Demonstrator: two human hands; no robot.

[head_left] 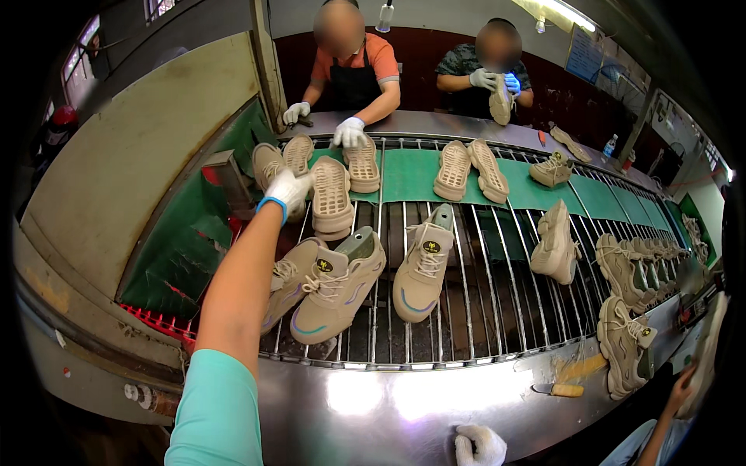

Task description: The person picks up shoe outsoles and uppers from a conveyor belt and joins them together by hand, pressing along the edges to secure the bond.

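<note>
My left hand (289, 191), in a white glove with a blue cuff, reaches to the far left of the slatted conveyor. Its fingers close at the side of a beige shoe sole (332, 194) with a grid pattern; the fingertips are partly hidden. My right hand (479, 445), also gloved, rests curled at the near metal edge with nothing visible in it. Between my hands lie a beige lace-up shoe (334, 299) and another shoe (423, 276), each with a green last inside. A third shoe (284, 283) is partly covered by its neighbour.
Across the conveyor (466, 311), a co-worker's gloved hand (351, 133) touches a sole (362, 165); another person holds a shoe (501, 101). Two soles (452, 171) lie on the green strip. Shoes (619, 268) line the right side. A wooden-handled tool (566, 390) lies on the near metal ledge (373, 404).
</note>
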